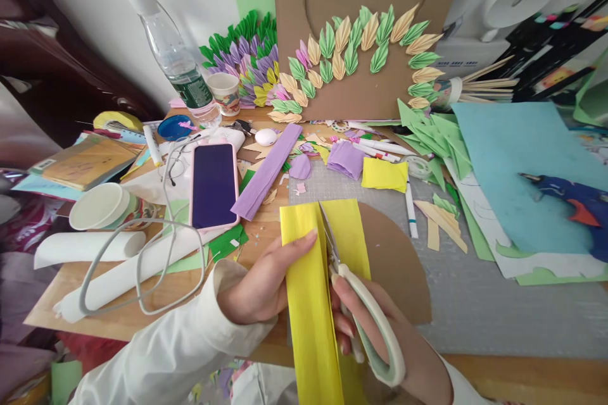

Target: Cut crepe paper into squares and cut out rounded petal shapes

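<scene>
My left hand (261, 278) pinches a long folded strip of yellow crepe paper (308, 329), thumb on top. In my right hand (380, 310) is a pair of scissors (370, 323) with pale grey-green handles. Their blades lie along the slit between the folded strip and another yellow piece (349, 228) on the right. The lower end of the strip runs out of the picture. Under the paper lies a rounded brown cardboard piece (403, 259). A small folded yellow piece (384, 174) and a folded purple piece (345, 159) rest beyond my hands.
A pink-cased phone (213, 186), a purple strip (268, 171) and a looped white cable (137, 266) are to the left. A water bottle (175, 63) stands behind. At right, a blue glue gun (570, 196) rests on blue paper (513, 139). Cardboard with paper leaves (351, 95) leans against the wall.
</scene>
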A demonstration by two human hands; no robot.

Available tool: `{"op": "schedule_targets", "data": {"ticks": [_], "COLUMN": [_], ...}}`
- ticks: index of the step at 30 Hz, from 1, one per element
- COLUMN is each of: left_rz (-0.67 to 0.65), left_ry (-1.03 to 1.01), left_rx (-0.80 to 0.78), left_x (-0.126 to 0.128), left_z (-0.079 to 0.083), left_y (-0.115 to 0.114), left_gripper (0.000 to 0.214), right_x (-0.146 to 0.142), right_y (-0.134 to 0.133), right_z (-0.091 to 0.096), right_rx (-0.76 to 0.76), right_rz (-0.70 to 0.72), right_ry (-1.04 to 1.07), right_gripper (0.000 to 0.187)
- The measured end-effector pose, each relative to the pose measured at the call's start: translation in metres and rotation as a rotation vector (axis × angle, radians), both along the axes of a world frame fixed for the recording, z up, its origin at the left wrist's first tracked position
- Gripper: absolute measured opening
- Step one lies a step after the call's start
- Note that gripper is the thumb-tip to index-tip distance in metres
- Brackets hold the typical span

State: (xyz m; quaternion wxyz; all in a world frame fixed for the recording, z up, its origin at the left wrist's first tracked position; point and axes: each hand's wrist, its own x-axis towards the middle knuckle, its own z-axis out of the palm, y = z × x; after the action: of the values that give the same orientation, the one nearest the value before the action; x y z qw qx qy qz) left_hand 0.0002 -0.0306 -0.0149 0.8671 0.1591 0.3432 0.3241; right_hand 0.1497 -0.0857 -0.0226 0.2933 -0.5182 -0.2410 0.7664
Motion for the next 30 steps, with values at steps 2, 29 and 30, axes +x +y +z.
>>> {"op": "schedule_targets", "data": {"ticks": [2,29,30], "left_rz": [0.018,0.183,0.15], "left_ry": [0.004,0.258,0.292], "left_rx": [-0.006,0.255,0.242], "left_x": [0.0,-0.007,-0.01], "left_z": [0.0,0.01,0.013], "left_y": [0.0,0.017,0.017], "left_gripper": [0.04,0.025,0.024], "right_x": [0.0,0.024,0.023], "right_y": [-0.002,-0.002,-0.003], "right_z": [-0.005,-0.022,-0.024], "right_rx": [0.011,0.29,0.316], "right_rz": [0.002,-0.166,-0.169], "right_ry": [0.011,-0.045,-0.038], "right_gripper": [0.055,0.052,0.052]}}
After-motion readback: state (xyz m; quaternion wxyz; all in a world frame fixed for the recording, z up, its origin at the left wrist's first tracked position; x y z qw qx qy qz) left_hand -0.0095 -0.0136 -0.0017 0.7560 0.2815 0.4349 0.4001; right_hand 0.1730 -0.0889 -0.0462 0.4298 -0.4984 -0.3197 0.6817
